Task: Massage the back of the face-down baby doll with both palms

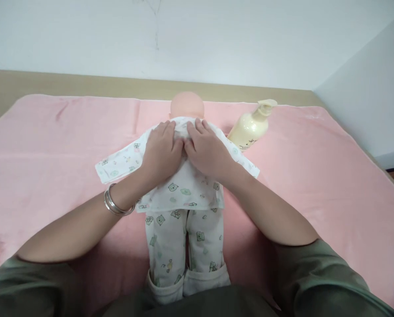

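A baby doll [187,105] lies on a pink mat, the smooth back of its head at the far end, no face showing. It wears a white printed top [183,193] and matching trousers [167,246]. My left hand [164,149] rests flat on the upper back of the top, fingers stretched toward the head. Beside it my right hand [205,147] lies flat the same way, the two thumbs meeting near the middle. Neither hand holds anything. The doll's sleeves spread out to both sides.
A cream pump bottle [250,128] leans at a tilt, right of the doll's shoulder. The pink mat [316,176] covers most of a wooden surface [84,81], which ends at a pale wall [217,39]. Another wall stands at the right.
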Tool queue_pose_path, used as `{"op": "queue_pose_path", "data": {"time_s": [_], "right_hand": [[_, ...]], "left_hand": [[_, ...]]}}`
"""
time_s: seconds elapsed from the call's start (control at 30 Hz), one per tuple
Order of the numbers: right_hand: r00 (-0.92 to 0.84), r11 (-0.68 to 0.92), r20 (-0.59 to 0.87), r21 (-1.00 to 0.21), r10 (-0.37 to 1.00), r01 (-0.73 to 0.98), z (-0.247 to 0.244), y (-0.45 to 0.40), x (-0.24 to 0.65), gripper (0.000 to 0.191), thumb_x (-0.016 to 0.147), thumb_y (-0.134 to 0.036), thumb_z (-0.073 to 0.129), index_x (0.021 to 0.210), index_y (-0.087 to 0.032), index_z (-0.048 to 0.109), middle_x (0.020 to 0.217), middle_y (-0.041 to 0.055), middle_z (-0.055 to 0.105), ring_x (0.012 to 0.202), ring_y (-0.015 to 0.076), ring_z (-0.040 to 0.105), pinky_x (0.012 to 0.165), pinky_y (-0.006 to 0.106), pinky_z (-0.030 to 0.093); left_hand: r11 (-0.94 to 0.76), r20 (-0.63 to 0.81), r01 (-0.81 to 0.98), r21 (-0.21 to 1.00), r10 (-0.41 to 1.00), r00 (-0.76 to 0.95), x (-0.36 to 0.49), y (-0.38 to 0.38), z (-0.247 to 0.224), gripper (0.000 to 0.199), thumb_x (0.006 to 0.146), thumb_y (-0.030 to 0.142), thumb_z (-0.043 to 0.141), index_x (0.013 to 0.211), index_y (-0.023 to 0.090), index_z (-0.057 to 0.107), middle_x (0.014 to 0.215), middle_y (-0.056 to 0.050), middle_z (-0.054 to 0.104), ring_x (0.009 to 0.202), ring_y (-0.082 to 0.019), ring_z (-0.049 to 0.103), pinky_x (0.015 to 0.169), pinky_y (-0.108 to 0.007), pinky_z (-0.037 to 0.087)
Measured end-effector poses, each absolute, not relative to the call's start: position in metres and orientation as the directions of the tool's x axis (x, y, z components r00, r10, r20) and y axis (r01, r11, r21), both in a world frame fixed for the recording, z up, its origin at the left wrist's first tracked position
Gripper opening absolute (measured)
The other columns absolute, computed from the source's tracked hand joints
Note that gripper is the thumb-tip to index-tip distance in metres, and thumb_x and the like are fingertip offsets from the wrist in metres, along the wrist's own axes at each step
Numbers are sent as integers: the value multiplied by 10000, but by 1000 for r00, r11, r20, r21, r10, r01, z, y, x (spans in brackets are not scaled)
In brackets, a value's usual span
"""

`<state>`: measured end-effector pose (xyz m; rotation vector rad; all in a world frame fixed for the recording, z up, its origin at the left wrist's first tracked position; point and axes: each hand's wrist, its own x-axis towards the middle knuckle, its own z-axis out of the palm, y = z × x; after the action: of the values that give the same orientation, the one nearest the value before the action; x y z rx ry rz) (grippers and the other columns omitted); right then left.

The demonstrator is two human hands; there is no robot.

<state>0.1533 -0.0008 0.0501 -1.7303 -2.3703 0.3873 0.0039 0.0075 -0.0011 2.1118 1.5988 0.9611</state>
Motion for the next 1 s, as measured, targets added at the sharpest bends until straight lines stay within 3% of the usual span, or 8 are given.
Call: {"op": "queue_pose_path", "data": {"time_s": [0.1,0.2,0.33,0.47,0.6,0.73,0.87,1.0], "right_hand": [[-239,225,5,-356,971,907,41,16,158,650,1084,-269,357,1657,30,291,1733,265,289,1666,385,192,1365,546,240],[-243,243,41,-315,969,917,40,14,156,642,1088,-276,350,1641,48,319,1702,271,355,1640,385,278,1355,539,270],[-301,311,106,-92,948,946,45,-17,147,610,1106,-277,339,1581,100,410,1593,347,477,1539,429,456,1310,542,350],[-395,390,125,59,910,919,46,-42,143,597,1083,-250,369,1551,112,451,1545,368,516,1486,455,518,1266,572,411],[-380,386,107,-51,919,921,47,-29,147,587,1111,-279,326,1550,84,469,1564,326,525,1512,403,501,1288,519,393],[-331,344,98,-180,938,921,46,0,153,596,1135,-321,311,1559,73,451,1596,281,514,1536,356,472,1314,475,354],[-353,369,109,-204,929,907,45,12,157,550,1133,-273,303,1513,70,504,1558,278,554,1495,333,517,1281,447,399],[-317,340,136,-221,939,914,42,7,153,550,1133,-261,308,1540,70,475,1592,276,518,1529,337,476,1323,458,335]], "left_hand": [[-316,300,762,565,939,167,13,-14,4,576,1021,301,384,1547,88,482,1677,-207,441,1623,-356,322,1357,-598,229],[-343,296,735,585,934,200,15,-20,6,585,1009,259,366,1568,114,467,1708,-173,408,1644,-313,290,1373,-579,191],[-278,256,683,675,957,137,4,5,3,569,974,242,382,1495,124,579,1630,-146,531,1591,-299,406,1371,-541,243],[-234,253,630,740,965,61,-6,31,-2,510,930,229,417,1350,172,700,1517,-112,653,1467,-301,564,1314,-519,388],[-262,295,644,718,954,59,-5,29,-3,497,936,257,417,1337,177,700,1495,-124,664,1435,-302,584,1298,-503,409],[-289,312,720,632,944,105,6,8,1,522,1010,298,375,1429,107,622,1543,-189,603,1511,-345,498,1334,-536,323],[-337,327,746,574,930,169,16,-12,3,569,1041,301,324,1535,92,512,1662,-183,477,1607,-343,361,1357,-575,243],[-311,286,740,596,944,166,14,-9,4,601,993,248,336,1548,87,504,1675,-165,465,1617,-314,348,1373,-545,223]]}}
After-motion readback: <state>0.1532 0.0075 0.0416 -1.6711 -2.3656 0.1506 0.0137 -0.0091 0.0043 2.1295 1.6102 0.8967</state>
